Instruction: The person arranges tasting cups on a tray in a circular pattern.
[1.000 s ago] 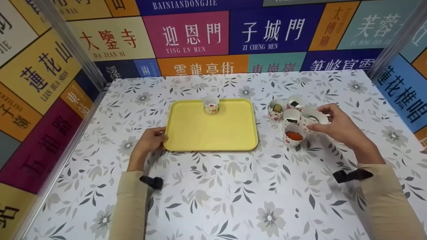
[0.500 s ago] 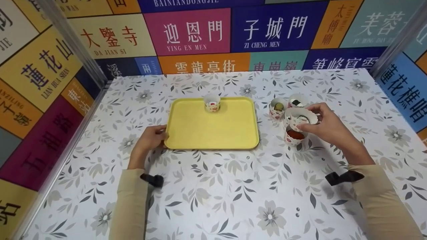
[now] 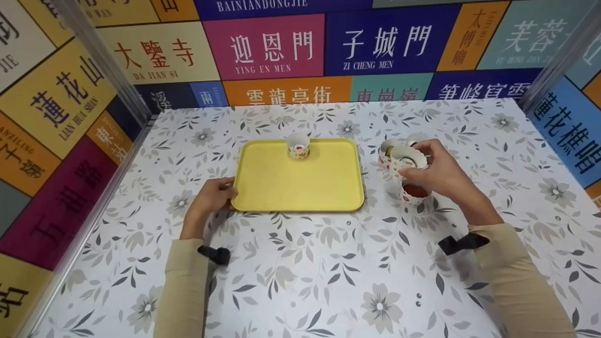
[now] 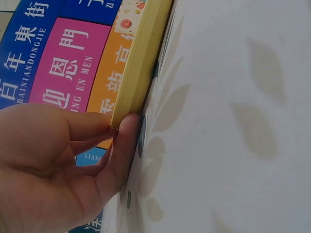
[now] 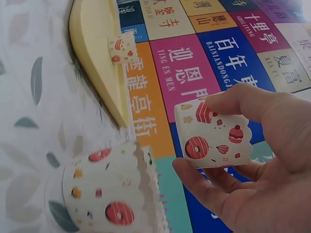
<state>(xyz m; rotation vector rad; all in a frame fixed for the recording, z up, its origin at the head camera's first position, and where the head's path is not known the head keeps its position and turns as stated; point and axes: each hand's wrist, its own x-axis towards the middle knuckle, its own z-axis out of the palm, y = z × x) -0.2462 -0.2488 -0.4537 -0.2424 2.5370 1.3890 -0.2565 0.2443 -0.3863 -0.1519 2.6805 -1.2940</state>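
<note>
We judge the cup (image 5: 218,135) light, thin-walled and easily dented, so we would pinch its sides gently; the tray (image 3: 296,185) looks stiff, best taken by its rim; our right hand (image 3: 443,173) pinches the cup above the bench (image 3: 310,267), right of the tray; our left hand (image 3: 211,197) grips the tray's left edge.

Looks like we're seeing some sort of enclosed booth or recording set-up; can't tell if it's sitting in a shop, lab or office tbh; colourful panels (image 3: 263,49) showing Chinese characters and pinyin are walling in the table (image 3: 300,253) on three sides; clear strips (image 3: 110,70) are lining the corners; black wrist cameras (image 3: 217,256) are riding on both sleeves (image 3: 183,291)
</note>
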